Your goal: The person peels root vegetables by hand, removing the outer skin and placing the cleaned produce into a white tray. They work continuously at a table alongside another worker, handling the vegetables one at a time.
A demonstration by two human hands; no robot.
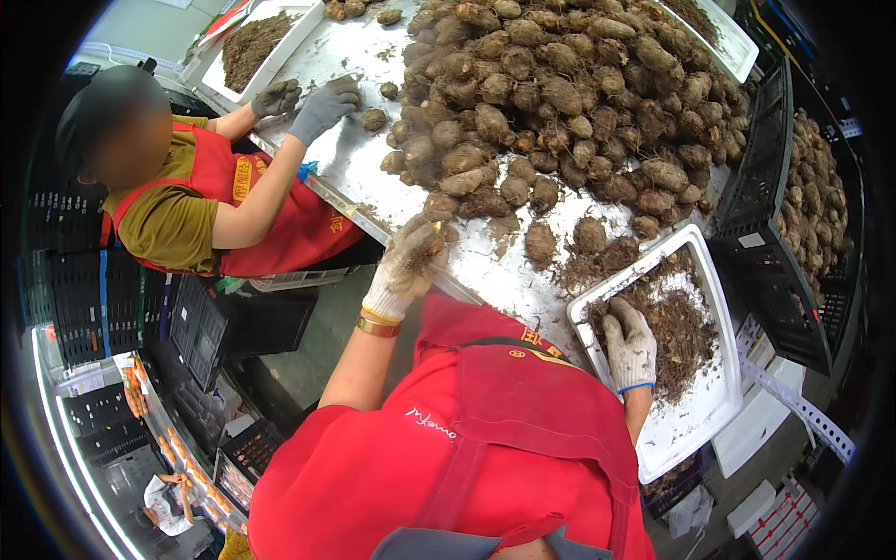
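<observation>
My left hand (403,266), in a soiled white knit glove, is closed around a small brown taro (435,237) at the table's near edge. The glove hides much of the taro. My right hand (630,347), gloved the same way, is over a white plastic tray (674,439) at the right. Its fingers are bent but somewhat apart, with nothing clearly visible between them. Loose brown root fibres and scraps (679,341) lie in the tray under and beside this hand. A few single taros (539,245) lie on the metal table between my hands and the big pile.
A large heap of hairy taros (560,93) covers the far table (490,266). Black crates (770,252) stand at the right, one filled with taros (814,196). At the left, a co-worker (201,187) in a red apron and grey gloves reaches over the table near another scrap-filled tray (294,47).
</observation>
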